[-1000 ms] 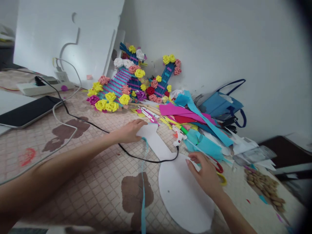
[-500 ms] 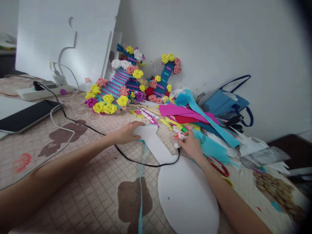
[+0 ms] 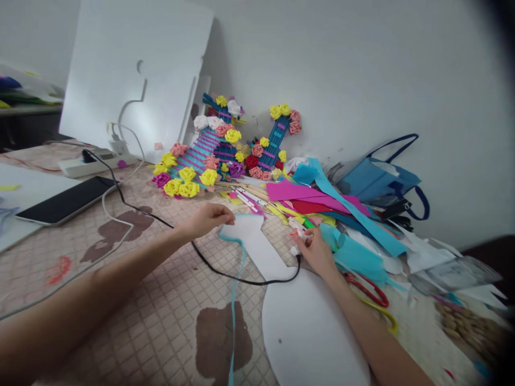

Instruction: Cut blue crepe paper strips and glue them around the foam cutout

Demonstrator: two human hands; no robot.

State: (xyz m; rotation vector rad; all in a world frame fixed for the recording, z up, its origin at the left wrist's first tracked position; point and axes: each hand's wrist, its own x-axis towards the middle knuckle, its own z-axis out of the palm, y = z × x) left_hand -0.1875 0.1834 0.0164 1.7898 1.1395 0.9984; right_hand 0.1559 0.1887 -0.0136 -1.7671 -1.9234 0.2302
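A white guitar-shaped cutout (image 3: 314, 327) lies flat on the table, its narrow neck pointing away from me. A thin light-blue strip (image 3: 234, 300) runs along the left edge of its head end, then hangs loose toward me. Just above the head's left corner, my left hand (image 3: 211, 220) is closed with thumb and fingertips pressed together; what they pinch, if anything, I cannot make out. My right hand (image 3: 316, 251), right of the neck, has its fingers closed on a small white glue gun (image 3: 296, 227) with an orange tip. Its black cord (image 3: 241, 280) crosses the neck.
Paper-flower-covered guitar shapes (image 3: 203, 155) lean at the back. Coloured paper sheets (image 3: 317, 201) and sticks are heaped behind the right hand. Red-handled scissors (image 3: 368, 289) lie beside the right forearm. A tablet (image 3: 68, 199), power strip (image 3: 88, 165) and blue bag (image 3: 376, 177) stand around.
My left hand has come off the head's left edge, its fingers drawing together at the corner. The right hand stays at the glue gun. The view has shifted left.
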